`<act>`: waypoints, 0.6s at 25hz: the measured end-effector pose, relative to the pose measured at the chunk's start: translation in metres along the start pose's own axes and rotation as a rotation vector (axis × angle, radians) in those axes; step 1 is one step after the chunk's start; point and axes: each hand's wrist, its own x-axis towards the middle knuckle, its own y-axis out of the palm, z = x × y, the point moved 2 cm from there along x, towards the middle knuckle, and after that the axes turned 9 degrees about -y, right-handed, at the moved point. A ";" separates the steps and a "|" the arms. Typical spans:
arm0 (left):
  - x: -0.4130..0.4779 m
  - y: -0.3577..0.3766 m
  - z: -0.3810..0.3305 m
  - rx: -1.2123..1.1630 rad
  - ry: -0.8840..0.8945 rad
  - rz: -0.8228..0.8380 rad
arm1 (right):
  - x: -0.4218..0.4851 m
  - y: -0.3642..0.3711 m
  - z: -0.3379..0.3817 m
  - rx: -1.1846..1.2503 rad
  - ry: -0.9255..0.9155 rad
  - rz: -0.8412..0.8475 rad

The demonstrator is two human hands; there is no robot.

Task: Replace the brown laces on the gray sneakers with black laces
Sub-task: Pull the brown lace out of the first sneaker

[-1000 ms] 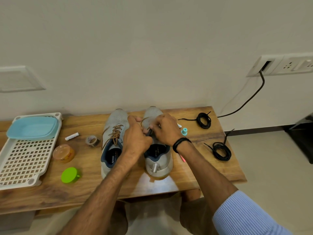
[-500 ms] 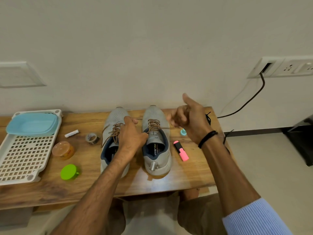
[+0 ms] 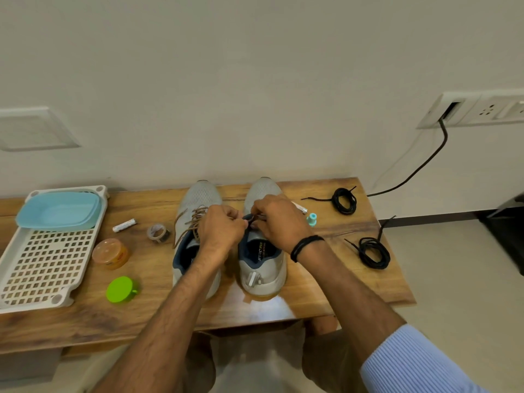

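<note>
— Where are the hands?
— Left hand (image 3: 219,231) and right hand (image 3: 279,219) meet over the right gray mesh sneaker (image 3: 262,268), fingers curled, pinching its brown lace (image 3: 260,217).
— The black ones?
— One coiled black lace (image 3: 336,200) lies far right on the wooden table (image 3: 158,268), a second black coil (image 3: 365,251) nearer.

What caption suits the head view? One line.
Left hand and right hand pick at lacing on the right gray sneaker; black laces lie coiled beside.

1. right hand (image 3: 279,222): black corded wristband (image 3: 306,246) at the wrist, just behind the fingers.
2. right arm: light-blue ribbed sleeve (image 3: 411,361), well back from those fingers.
3. khaki legwear (image 3: 255,364), far behind all fingers.
</note>
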 end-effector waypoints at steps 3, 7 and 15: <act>0.005 0.001 0.002 -0.090 -0.088 0.019 | 0.001 0.002 0.004 -0.055 -0.023 -0.030; 0.008 0.001 0.003 -0.078 -0.130 0.011 | 0.001 0.000 -0.003 0.240 0.252 -0.229; -0.009 0.001 -0.009 0.077 -0.031 -0.056 | -0.006 0.003 0.003 0.084 0.000 -0.037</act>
